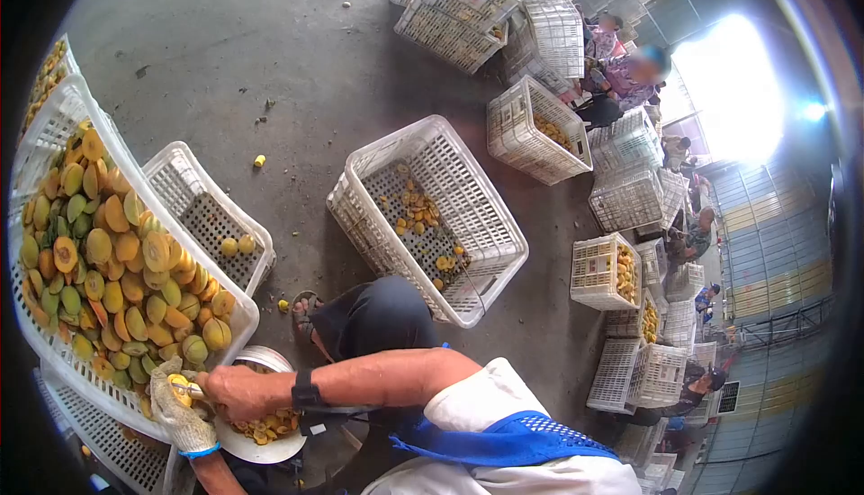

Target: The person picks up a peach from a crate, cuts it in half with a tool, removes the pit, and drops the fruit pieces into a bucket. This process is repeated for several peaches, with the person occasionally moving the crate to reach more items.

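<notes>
My left hand (173, 408) wears a knitted work glove with a blue band at the wrist. Its fingers are wrapped around a yellow cut fruit (183, 391). My right hand (241, 391), bare and with a black watch above it, grips a small tool with a pale metal end (199, 390) that touches the fruit; the handle is hidden in the fist. Under both hands sits a white bucket (261, 452) holding yellow-orange pieces. Right beside them is a large white crate (236, 322) heaped with halved fruit (117, 252), green-skinned and orange inside.
A smaller crate (171, 164) with two round fruits stands behind the heap. Past my knee (391, 310) is a tilted-looking white crate (432, 130) with scattered pieces. Stacked crates (459, 13) and other people (630, 76) line the far side. A yellow piece (259, 161) lies on the floor.
</notes>
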Tool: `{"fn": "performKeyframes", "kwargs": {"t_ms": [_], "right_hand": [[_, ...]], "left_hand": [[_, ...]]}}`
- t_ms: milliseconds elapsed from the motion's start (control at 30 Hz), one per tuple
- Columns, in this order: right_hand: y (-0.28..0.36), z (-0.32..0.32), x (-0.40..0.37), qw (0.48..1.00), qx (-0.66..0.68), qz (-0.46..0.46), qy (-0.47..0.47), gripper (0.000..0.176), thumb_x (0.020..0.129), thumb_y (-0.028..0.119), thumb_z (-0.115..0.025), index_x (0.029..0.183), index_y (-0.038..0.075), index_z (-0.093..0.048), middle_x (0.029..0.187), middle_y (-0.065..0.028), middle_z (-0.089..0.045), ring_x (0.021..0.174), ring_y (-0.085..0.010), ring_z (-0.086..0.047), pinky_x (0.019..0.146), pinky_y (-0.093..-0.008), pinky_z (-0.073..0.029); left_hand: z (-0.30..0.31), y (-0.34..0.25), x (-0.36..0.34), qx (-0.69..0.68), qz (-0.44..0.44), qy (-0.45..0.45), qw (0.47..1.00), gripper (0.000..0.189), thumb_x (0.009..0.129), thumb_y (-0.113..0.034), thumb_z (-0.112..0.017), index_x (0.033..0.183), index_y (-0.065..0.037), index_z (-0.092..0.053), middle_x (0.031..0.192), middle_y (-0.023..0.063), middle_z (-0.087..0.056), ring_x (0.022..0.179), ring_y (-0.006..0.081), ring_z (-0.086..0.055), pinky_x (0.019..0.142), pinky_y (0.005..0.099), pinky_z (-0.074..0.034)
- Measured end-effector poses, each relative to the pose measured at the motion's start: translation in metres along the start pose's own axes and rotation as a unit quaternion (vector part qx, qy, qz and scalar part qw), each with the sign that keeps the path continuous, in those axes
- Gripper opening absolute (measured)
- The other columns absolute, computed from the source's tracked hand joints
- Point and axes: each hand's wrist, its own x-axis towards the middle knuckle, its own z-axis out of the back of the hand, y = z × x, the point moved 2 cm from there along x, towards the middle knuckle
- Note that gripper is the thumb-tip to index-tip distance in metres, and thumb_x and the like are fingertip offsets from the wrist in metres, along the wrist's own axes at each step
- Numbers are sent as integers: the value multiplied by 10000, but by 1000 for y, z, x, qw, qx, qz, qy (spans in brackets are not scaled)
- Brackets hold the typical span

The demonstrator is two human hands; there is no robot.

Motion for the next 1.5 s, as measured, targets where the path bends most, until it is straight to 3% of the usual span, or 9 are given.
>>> {"fn": "performKeyframes", "kwargs": {"t_ms": [200,500,800,967,1100,1167,1233,1333,1500], "right_hand": [[-5,15,-4,996,-80,12,35,370,791,110,-786,1038,-48,-559,869,-230,-697,878,-477,-692,709,-523,-553],[-4,7,-1,993,86,36,67,269,820,76,-724,1010,-69,-601,933,-246,-678,997,-421,-691,773,-486,-549],[15,26,-10,969,233,-29,83,275,796,48,-693,1001,-103,-588,842,-267,-697,848,-439,-710,729,-474,-552],[19,55,-7,974,-203,101,14,352,739,78,-767,1034,-41,-617,750,-192,-690,766,-432,-709,639,-489,-541],[14,58,-14,929,-328,169,-28,237,783,126,-717,957,-14,-635,688,-142,-673,671,-355,-714,583,-465,-542],[3,56,-8,925,-345,158,-10,168,799,144,-678,917,30,-639,667,-119,-663,631,-333,-704,563,-455,-545],[4,68,-8,939,-317,131,40,180,774,165,-689,935,96,-645,689,-90,-679,666,-335,-722,548,-465,-550],[10,66,-4,948,-309,41,59,240,775,127,-661,999,69,-594,677,-136,-679,646,-381,-706,542,-510,-528],[23,58,-3,914,-375,149,-41,155,860,97,-635,1000,74,-572,823,-127,-642,739,-329,-703,635,-483,-502]], "left_hand": [[-22,-9,-5,98,-4,-38,994,446,1101,-372,-468,1217,22,-642,1113,106,-654,970,212,-636,907,356,-537],[-19,-10,-9,87,-50,-9,995,465,1090,-363,-441,1273,18,-635,1209,112,-653,1021,218,-643,908,358,-546],[-3,10,-9,108,-143,-15,984,504,1104,-367,-429,1351,40,-595,1322,156,-626,1160,267,-626,990,390,-538],[-9,0,-13,336,-219,35,915,460,1137,-289,-432,1435,45,-539,1422,185,-591,1195,284,-634,1046,395,-535],[1,9,-12,406,-225,84,882,416,1137,-238,-421,1425,32,-551,1385,183,-616,1154,285,-651,1046,414,-534],[-13,13,-8,535,-331,34,777,372,1107,-220,-462,1353,6,-627,1267,167,-685,1087,276,-676,1003,421,-544],[-51,-32,-5,424,-184,79,883,366,1028,-278,-510,1194,-29,-722,1149,132,-741,1054,261,-694,923,381,-546],[-53,-39,-11,235,-133,31,962,465,1082,-348,-413,1161,0,-711,1160,127,-718,1059,241,-686,938,363,-537],[-36,-21,-6,92,-104,8,990,402,1079,-296,-479,1193,39,-670,1179,121,-713,1063,216,-681,949,325,-536]]}}
